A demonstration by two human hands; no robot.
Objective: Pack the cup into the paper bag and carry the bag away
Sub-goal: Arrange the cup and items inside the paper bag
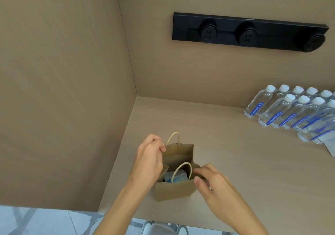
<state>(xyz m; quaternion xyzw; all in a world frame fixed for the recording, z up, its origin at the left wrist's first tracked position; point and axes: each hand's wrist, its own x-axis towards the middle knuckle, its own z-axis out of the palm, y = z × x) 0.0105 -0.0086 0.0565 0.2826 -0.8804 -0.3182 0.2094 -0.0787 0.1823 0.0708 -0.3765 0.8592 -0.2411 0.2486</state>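
The small paper bag [175, 189] stands open on the counter [235, 162], with something pale blue and white, probably the cup [176, 175], already inside. The right hand [210, 184] pinches the bag's right rim; the left hand [151, 159] grips its left rim. Both should next gather the twine handles [182, 169] together and lift straight up. Water bottles [290, 111] stand well beyond the bag.
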